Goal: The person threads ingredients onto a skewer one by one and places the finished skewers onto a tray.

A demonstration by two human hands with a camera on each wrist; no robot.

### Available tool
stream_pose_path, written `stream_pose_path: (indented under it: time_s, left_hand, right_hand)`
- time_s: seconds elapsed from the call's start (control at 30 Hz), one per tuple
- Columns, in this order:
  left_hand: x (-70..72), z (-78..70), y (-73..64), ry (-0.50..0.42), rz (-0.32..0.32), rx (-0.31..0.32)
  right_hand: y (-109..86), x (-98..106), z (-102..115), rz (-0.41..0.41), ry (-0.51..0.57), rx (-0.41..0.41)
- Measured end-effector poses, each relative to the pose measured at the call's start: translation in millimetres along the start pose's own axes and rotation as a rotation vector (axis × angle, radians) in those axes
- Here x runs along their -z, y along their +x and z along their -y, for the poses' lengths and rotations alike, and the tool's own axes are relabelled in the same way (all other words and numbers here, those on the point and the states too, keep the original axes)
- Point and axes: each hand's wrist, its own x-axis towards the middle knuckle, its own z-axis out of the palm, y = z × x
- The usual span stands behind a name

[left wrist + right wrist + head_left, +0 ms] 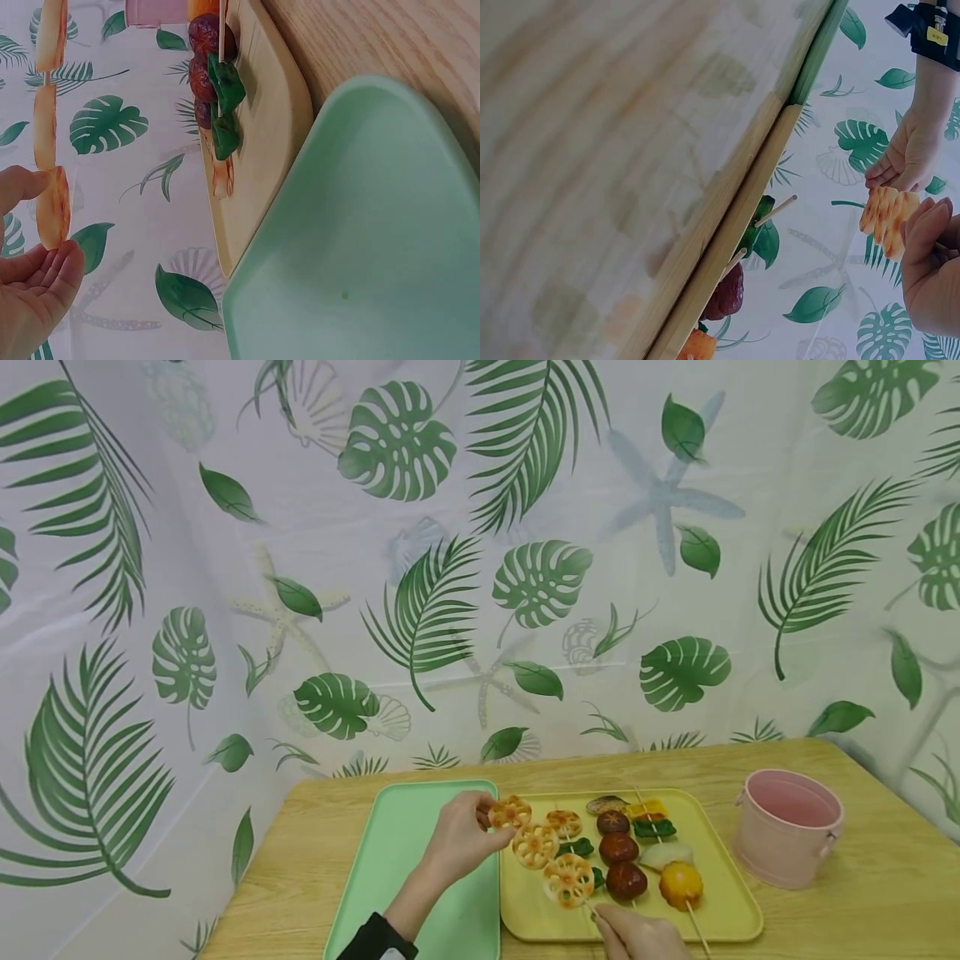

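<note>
A skewer of browned lotus root slices (536,846) is held up over the yellow tray (723,920). My left hand (461,831) pinches the slice at its far end. In the left wrist view, the thumb and fingers grip that end slice (52,210) by its edges. My right hand (641,937) grips the bare stick near the tray's front edge; its fingertips are partly cut off by the frame in the head view. In the right wrist view, both hands are at the lotus root slices (886,223), the left hand (913,150) beyond the right hand (934,262).
On the yellow tray lie skewers with dark red mushroom caps (618,849), green peppers or leaves (576,847), and a corn piece (681,885). A light green tray (408,835) adjoins it on the left. A pink bucket (783,852) stands at right on the wooden table (862,877).
</note>
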Motion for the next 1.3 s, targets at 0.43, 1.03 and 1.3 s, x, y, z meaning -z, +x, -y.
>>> stream_pose_path:
  time_s: [0.43,1.03,1.3]
  left_hand:
    - [1.5,3.5,1.9,0.02,-0.01,0.022]
    - [-5.2,8.0,10.6,0.091,0.069,0.002]
    - [-21.6,20.8,26.3,0.141,0.134,-0.022]
  right_hand:
    - [5.5,0,2,0.017,0.117,-0.028]
    - [19.4,2,-3,0.334,0.382,-0.184]
    - [25.5,-10,-4,0.341,0.406,-0.196]
